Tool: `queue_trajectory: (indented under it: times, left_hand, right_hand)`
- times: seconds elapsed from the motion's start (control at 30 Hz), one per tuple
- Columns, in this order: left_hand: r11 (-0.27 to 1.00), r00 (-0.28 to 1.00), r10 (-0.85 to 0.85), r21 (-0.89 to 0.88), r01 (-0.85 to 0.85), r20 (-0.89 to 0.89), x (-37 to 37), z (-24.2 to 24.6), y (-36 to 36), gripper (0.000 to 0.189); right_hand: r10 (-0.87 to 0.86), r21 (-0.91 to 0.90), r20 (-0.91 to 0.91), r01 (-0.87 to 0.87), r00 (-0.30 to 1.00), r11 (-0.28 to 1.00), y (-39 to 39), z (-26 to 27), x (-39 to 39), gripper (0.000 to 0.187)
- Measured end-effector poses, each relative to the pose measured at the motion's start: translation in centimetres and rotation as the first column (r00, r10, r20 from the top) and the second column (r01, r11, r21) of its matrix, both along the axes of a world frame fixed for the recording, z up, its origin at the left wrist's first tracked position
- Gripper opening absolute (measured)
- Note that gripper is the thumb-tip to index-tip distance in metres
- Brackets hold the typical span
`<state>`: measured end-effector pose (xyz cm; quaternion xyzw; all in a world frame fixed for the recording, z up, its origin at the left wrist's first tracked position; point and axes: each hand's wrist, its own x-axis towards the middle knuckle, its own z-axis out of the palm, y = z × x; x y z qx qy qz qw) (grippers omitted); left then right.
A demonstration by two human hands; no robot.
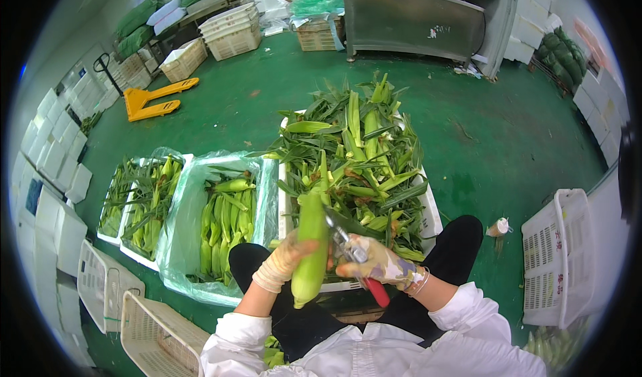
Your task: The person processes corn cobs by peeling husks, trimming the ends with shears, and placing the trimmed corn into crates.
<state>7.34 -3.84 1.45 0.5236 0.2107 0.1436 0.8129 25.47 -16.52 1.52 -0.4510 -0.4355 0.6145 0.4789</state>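
Note:
Gloved, my left hand (282, 257) grips a green ear of corn in its husk (312, 226), tilted with its rounded end toward me. In my gloved right hand (378, 264) is a pair of pruning shears (355, 250) with a red handle. The shears' blades are close beside the husk; whether they touch it is not clear. Beyond both hands, a white crate (432, 214) between my knees is heaped with corn leaves and husk trimmings (361, 176).
Left of the crate, a plastic-lined foam box (175, 256) holds husked corn ears (228, 221); more filled boxes (150, 211) stand beyond. Plastic crates (155, 327) are at lower left, another crate (556, 256) at right. A yellow pallet jack (145, 103) stands farther back.

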Motion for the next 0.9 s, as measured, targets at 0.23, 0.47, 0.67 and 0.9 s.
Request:
queue_trajectory:
  times: [0.23,0.47,0.67,0.9]
  left_hand:
    - [0.611,0.462,0.788,0.611,-0.504,-0.406,-16.5,-0.9,-1.8,0.054]
    - [0.464,-0.724,0.539,0.869,-0.170,-0.430,-56.3,-13.0,-27.5,0.052]
    - [0.368,-0.963,0.253,0.911,0.186,0.095,-62.2,-9.2,-29.7,0.031]
    - [0.025,0.094,0.995,1.000,-0.007,-0.025,-32.8,-16.9,10.4,0.035]
  right_hand:
    - [-0.533,-0.046,-0.155,0.533,0.832,0.845,2.8,-2.7,2.1,0.027]
    - [-0.357,-0.228,0.005,0.348,0.934,0.909,0.7,-7.3,3.2,0.029]
    - [-0.315,-0.317,0.162,0.351,0.935,0.881,2.9,-8.4,0.9,0.032]
    - [-0.305,-0.345,0.291,0.397,0.907,0.851,6.7,-6.4,-2.5,0.028]
